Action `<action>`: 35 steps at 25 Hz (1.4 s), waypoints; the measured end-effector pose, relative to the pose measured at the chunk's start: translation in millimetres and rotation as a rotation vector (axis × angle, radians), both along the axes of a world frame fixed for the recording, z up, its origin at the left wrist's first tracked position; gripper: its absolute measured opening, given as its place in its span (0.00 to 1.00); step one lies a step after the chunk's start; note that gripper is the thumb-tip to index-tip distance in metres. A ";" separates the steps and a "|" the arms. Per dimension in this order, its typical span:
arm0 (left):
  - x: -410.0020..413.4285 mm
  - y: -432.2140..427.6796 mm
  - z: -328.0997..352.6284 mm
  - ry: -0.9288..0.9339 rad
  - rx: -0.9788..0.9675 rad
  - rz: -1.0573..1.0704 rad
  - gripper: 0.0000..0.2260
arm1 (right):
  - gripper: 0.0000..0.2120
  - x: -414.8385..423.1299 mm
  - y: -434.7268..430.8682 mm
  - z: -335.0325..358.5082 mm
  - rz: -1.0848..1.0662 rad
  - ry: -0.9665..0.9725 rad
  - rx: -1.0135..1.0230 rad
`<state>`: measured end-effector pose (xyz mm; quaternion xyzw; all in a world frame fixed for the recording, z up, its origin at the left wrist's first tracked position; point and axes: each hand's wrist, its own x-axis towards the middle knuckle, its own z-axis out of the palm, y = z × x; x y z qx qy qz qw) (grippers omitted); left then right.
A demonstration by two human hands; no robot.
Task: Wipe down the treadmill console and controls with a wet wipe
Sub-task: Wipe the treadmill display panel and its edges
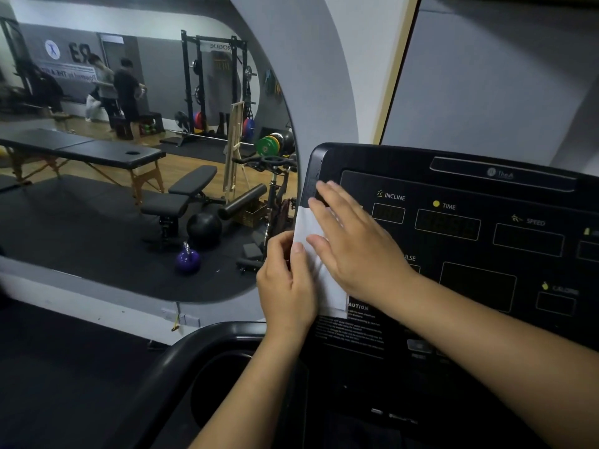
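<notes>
The black treadmill console (470, 202) fills the right half of the view, with INCLINE, TIME and SPEED display windows. A white wet wipe (308, 226) lies spread flat over the console's left edge. My right hand (353, 244) presses on the wipe with straight, spread fingers pointing up and left. My left hand (287, 286) sits at the console's left edge and pinches the wipe's lower left side between thumb and fingers. Part of the wipe is hidden under both hands.
A black cup holder recess (223, 380) sits below my left forearm. A caution label (353, 325) and small buttons (418, 348) lie on the lower console. A large wall mirror (129, 157) to the left reflects gym benches, a rack, weights and people.
</notes>
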<state>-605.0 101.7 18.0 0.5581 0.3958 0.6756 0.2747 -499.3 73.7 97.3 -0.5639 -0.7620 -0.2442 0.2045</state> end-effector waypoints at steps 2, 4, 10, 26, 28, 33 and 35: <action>-0.2 0.2 0.1 0.027 0.006 0.002 0.12 | 0.28 2.7 10.9 5.0 -0.042 -0.157 0.025; -0.7 0.4 1.0 0.025 -0.013 0.000 0.09 | 0.29 7.7 15.7 3.9 -0.079 -0.274 0.047; -1.0 3.3 2.5 -0.020 -0.094 0.000 0.07 | 0.25 12.5 22.0 21.1 -0.145 -0.412 0.123; -7.6 11.1 -4.5 -0.134 -0.109 -0.075 0.19 | 0.33 7.0 33.9 15.3 -0.144 -0.453 0.003; -7.1 10.0 -5.0 -0.067 -0.078 -0.047 0.18 | 0.31 15.0 49.9 40.4 -0.207 -0.461 0.060; -6.0 8.4 -3.8 -0.025 -0.081 -0.024 0.11 | 0.29 24.2 73.8 91.9 -0.144 -0.374 0.057; -5.9 6.1 -1.9 -0.022 -0.080 -0.030 0.11 | 0.31 25.5 75.3 102.6 -0.067 -0.293 -0.021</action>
